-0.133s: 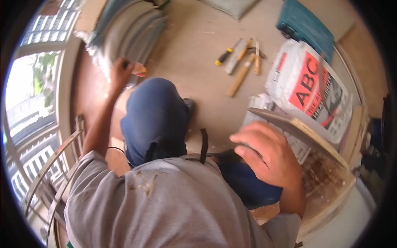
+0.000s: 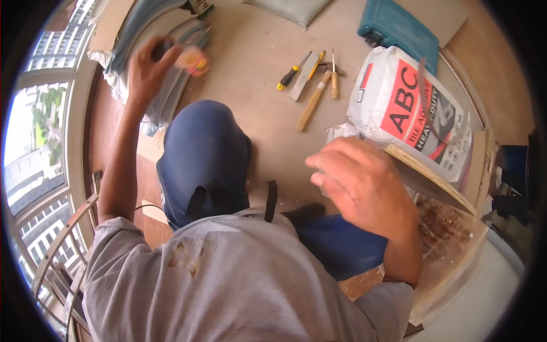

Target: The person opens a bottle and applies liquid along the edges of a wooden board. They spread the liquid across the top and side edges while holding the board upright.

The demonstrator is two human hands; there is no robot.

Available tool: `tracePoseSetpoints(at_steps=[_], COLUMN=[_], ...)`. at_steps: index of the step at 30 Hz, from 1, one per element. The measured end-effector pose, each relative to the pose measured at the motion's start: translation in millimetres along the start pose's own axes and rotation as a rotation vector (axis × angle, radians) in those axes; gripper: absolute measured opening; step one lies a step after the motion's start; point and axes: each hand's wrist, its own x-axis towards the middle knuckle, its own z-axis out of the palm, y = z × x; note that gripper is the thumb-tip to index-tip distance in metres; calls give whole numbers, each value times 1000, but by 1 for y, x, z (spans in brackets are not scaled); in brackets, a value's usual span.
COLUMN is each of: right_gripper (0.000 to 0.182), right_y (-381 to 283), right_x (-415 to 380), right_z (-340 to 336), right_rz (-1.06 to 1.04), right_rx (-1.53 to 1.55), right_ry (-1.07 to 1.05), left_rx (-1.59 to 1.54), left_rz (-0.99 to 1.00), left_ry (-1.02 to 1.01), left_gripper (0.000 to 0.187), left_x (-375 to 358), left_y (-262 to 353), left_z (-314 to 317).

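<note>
Red-and-yellow blurry object (image 2: 196, 61) gripped in the left hand (image 2: 147, 71), over by the grey stack (image 2: 172, 91); right hand (image 2: 364, 185) half curled, can't tell if it's holding anything. Further out, floor (image 2: 245, 68) has a yellow-black screwdriver (image 2: 289, 77) and wooden-handled hammer (image 2: 312, 108), with an ABC tile adhesive bag (image 2: 401, 105) to their right.

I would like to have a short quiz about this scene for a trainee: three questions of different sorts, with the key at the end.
1. Multiple choice: Which large letters stand on the red panel of the white bag?
A) XYZ
B) ABC
C) DEF

2. True or false: Seen from the person, the teal case lies beyond the white bag.

3. Short answer: Which hand is nearer to the blurred red-and-yellow item?

Key:
1. B
2. True
3. The left hand
</note>
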Motion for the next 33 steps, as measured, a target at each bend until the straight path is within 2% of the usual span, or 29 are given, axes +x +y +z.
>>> tracePoseSetpoints(at_steps=[1, 2, 3, 4, 5, 6, 7, 8, 9, 10, 11, 12, 13, 14, 15, 16, 17, 18, 19, 20, 21, 22, 23, 24, 25, 27, 29, 32, 33], right_gripper=[14, 14, 15, 20, 24, 28, 28, 33, 30, 28, 28, 30, 30, 28, 25, 32, 36, 38, 38, 40, 49, 52, 45, 41, 45, 49, 43, 42, 42], right_y=[-3, 4, 4, 1, -5, -5, 16, 28, 29, 56, 109, 188, 226, 256, 285, 305, 353, 363, 367, 380, 386, 408, 334, 413, 393, 380, 383, 366, 379], right_x=[3, 4, 5, 10, 26, 50, 81, 127, 162, 199, 243, 273, 283, 291, 296, 278, 275, 252, 237, 224, 218, 204, 204, 183, 184, 183, 181, 179, 184], right_z=[-10, -21, -43, -68, -93, -120, -154, -155, -143, -141, -126, -113, -83, -49, -18, 13, 57, 89, 119, 155, 163, 206, 180, 224, 223, 224, 228, 207, 209], right_rz=[-59, -85, -54, -19, 175, 368, 170, 281, 346, 408, 577, 475, 482, 619, 741, 706, 720, 739, 929, 1159, 1142, 1313, 1422, 1204, 1262, 1316, 1473, 1514, 1505], right_rx=[-120, -149, -209, -262, -246, -216, -233, -38, -46, -69, -28, -431, -440, -210, 24, 12, -391, -513, -389, -339, -571, -457, -265, -282, -319, -359, -163, -80, -84], right_ry=[56, 224, 292, 359, 385, 409, 268, 205, 244, 124, 103, -27, -15, 119, 257, 358, 351, 257, 308, 410, -67, 300, 254, 435, 452, 476, 657, 514, 523], left_rx=[-37, 6, 48, -188, -422, -523, -621, -543, -461, -867, -963, -1265, -1554, -1485, -1493, -1468, -1446, -1376, -1302, -1355, -1352, -1379, -1401, -1472, -1552, -1578, -1506, -1395, -1368], left_rz=[132, 262, 373, 253, 127, 406, 687, 426, 167, 209, 108, -188, -502, -139, -139, -78, -25, -40, -57, 16, -30, -72, -105, -152, -215, -206, -115, -67, -68], left_ry=[23, 41, 35, -165, -367, -247, -124, 44, 203, 131, 266, 284, 286, 307, 304, 303, 302, 253, 198, 132, 17, -78, -167, -150, -153, -192, -212, -213, -198], left_gripper=[33, 32, 32, 38, 45, 37, 31, 36, 40, 54, 65, 64, 64, 58, 58, 55, 52, 51, 49, 46, 38, 27, 18, 24, 31, 31, 30, 42, 44], left_x=[17, 38, 56, 77, 94, 112, 126, 111, 97, 124, 137, 128, 120, 143, 148, 150, 149, 152, 154, 154, 153, 155, 162, 161, 154, 167, 169, 168, 166], left_y=[38, 64, 88, 127, 156, 147, 141, 183, 225, 211, 203, 223, 240, 190, 174, 162, 152, 148, 147, 138, 133, 119, 108, 109, 110, 93, 86, 87, 93], left_z=[-4, 3, 5, -7, -12, 17, 45, 52, 56, 86, 106, 92, 78, 124, 119, 111, 107, 95, 86, 88, 88, 89, 87, 80, 78, 87, 94, 98, 97])
